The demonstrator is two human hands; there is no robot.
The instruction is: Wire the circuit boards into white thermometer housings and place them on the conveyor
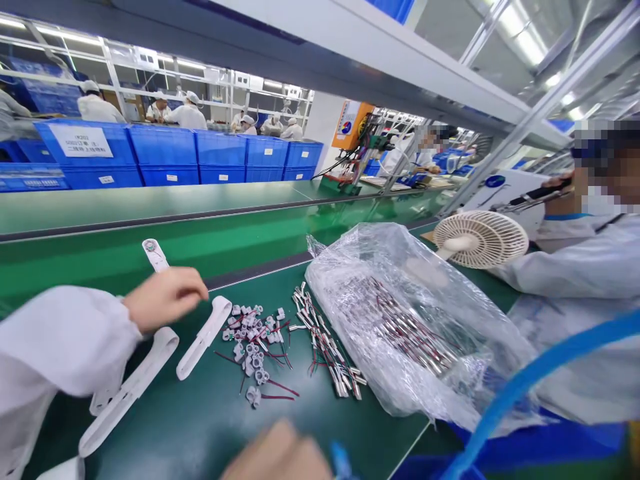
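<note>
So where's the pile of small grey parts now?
In the head view, the grey pile is left of centre on the bench, between a white casing and the loose silver cylinders.

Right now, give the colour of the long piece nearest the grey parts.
The long piece is white, seen best in the head view.

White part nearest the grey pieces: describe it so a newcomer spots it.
On the green bench, find the heap of small grey pieces. Just left of it lies an elongated white part, slanting up to the right. Of the similar white parts, it is the rightmost, closest to the heap.
</note>
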